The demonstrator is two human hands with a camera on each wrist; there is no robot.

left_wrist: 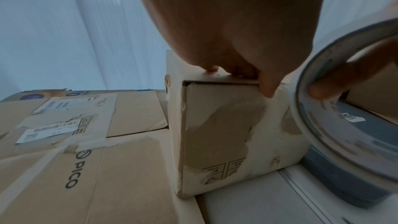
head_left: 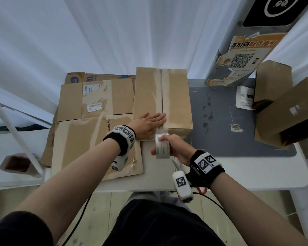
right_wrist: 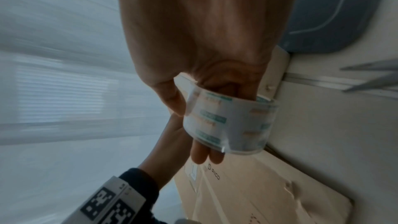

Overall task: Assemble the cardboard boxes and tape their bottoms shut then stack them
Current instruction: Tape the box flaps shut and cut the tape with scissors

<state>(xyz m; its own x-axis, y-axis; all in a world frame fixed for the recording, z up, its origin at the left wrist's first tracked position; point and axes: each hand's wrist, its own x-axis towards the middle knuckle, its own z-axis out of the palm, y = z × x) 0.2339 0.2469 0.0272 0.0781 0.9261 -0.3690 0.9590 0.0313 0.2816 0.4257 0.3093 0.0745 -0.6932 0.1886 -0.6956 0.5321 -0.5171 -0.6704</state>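
The cardboard box [head_left: 163, 102] stands on the counter [head_left: 238, 173]. The left hand [head_left: 148, 122] presses flat atop it; just before its near edge, the right hand [head_left: 174, 146] grips the tape roll [head_left: 162, 145].

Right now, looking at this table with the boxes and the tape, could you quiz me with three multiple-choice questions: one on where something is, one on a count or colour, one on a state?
1. Where does the left hand rest?
A. on top of the box being taped
B. on the grey mat
C. on the scissors

2. How many hands hold the tape roll?
A. none
B. one
C. two

3. How do the top flaps of the box being taped stand?
A. wide open
B. torn off
C. folded shut

Answers:
1 A, its fingers lie flat beside the centre seam.
2 B, only the right hand grips it.
3 C, the flaps meet along the seam.
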